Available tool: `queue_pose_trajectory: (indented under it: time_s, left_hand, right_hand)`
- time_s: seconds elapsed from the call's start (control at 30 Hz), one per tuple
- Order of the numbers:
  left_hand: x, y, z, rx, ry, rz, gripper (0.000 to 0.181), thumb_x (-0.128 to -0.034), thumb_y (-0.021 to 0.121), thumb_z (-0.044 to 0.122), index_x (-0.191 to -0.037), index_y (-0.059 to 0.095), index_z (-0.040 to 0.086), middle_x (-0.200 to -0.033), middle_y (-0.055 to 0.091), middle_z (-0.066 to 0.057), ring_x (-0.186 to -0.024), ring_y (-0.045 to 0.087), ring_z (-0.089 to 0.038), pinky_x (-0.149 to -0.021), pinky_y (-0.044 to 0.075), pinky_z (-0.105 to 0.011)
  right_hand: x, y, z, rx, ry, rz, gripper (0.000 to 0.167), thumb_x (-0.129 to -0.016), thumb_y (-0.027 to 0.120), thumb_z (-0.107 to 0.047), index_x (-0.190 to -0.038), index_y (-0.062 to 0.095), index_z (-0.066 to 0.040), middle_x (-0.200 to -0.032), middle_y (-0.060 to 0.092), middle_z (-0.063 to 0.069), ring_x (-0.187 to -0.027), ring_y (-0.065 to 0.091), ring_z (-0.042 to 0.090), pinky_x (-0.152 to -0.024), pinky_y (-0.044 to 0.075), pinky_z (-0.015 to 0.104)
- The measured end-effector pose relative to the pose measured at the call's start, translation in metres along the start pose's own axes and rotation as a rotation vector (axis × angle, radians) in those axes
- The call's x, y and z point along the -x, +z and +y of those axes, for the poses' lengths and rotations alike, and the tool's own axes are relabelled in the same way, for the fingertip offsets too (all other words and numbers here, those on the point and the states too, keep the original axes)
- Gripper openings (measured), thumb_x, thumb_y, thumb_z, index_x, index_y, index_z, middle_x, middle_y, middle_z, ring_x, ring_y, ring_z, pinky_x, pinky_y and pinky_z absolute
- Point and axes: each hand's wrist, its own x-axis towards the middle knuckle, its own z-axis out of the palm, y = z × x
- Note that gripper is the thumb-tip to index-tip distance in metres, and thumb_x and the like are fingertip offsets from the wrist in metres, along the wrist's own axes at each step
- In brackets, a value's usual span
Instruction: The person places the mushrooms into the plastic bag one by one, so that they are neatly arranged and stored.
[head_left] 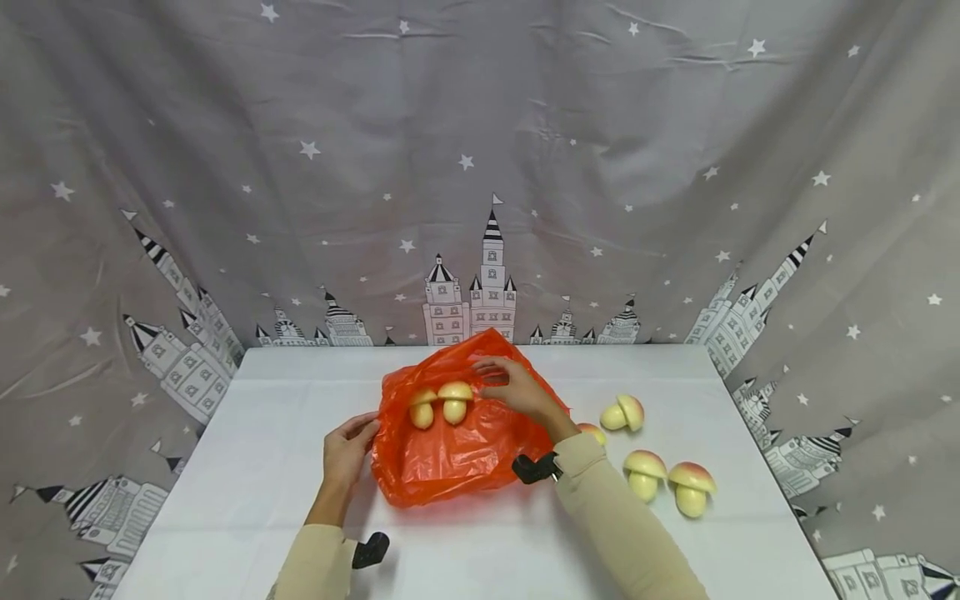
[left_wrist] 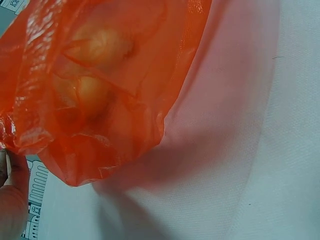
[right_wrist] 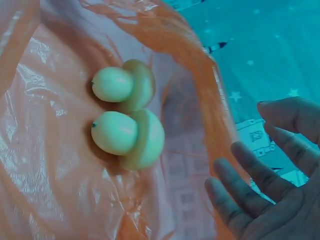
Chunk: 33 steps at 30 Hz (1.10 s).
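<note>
A red plastic bag (head_left: 465,454) lies spread on the table with its mouth open. Two toy mushrooms (head_left: 454,402) with yellow caps rest side by side inside it; in the left wrist view they show only dimly through the plastic. My left hand (head_left: 347,450) pinches the bag's left edge between thumb and fingers. Over the bag's right part is my right hand (head_left: 513,387), its fingers spread and holding nothing, as the right wrist view shows the hand (right_wrist: 275,195) beside the bag's rim, apart from the mushrooms.
Several more toy mushrooms (head_left: 692,488) lie on the white table (head_left: 285,392) to the right of the bag, one partly hidden by the right sleeve (head_left: 607,500). A grey curtain (head_left: 465,100) printed with castles and stars hangs behind the table.
</note>
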Motion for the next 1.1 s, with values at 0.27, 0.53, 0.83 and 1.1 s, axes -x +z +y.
queue_pose_trajectory:
  time_s: [0.27, 0.53, 0.83, 1.1]
  left_hand:
    - [0.000, -0.002, 0.001, -0.019, -0.004, 0.006, 0.035, -0.0974, 0.058, 0.018, -0.125, 0.060, -0.004, -0.114, 0.064, -0.011, -0.082, 0.061, 0.002, -0.075, 0.050, -0.010]
    - [-0.002, 0.003, 0.001, -0.028, -0.014, -0.007, 0.034, -0.0984, 0.056, 0.018, -0.126, 0.059, -0.002, -0.125, 0.057, -0.019, -0.086, 0.059, 0.001, -0.076, 0.049, -0.009]
    - [-0.001, 0.006, 0.003, -0.012, -0.017, -0.005, 0.034, -0.0979, 0.057, 0.016, -0.126, 0.059, -0.003, -0.123, 0.058, -0.018, -0.085, 0.060, 0.001, -0.076, 0.050, -0.010]
    - [-0.001, 0.006, 0.004, -0.011, -0.028, 0.000, 0.034, -0.0973, 0.058, 0.016, -0.125, 0.059, -0.003, -0.121, 0.058, -0.016, -0.085, 0.059, 0.000, -0.075, 0.050, -0.010]
  right_hand:
    - [0.028, -0.016, 0.004, -0.095, -0.055, 0.075, 0.035, -0.091, 0.060, 0.002, -0.126, 0.055, 0.005, -0.129, 0.055, 0.022, -0.116, 0.055, 0.038, -0.094, 0.051, 0.041]
    - [0.052, -0.040, 0.010, -0.141, -0.058, 0.189, 0.036, -0.092, 0.060, 0.001, -0.127, 0.053, 0.005, -0.130, 0.053, 0.024, -0.119, 0.053, 0.040, -0.097, 0.049, 0.042]
    - [0.076, -0.072, 0.023, -0.134, -0.124, 0.366, 0.039, -0.089, 0.064, 0.002, -0.126, 0.052, 0.009, -0.128, 0.052, 0.028, -0.116, 0.053, 0.041, -0.087, 0.051, 0.020]
    - [0.094, -0.091, 0.043, -0.035, -0.078, 0.515, 0.044, -0.087, 0.067, 0.002, -0.128, 0.051, 0.008, -0.128, 0.053, 0.026, -0.119, 0.051, 0.037, -0.104, 0.041, 0.043]
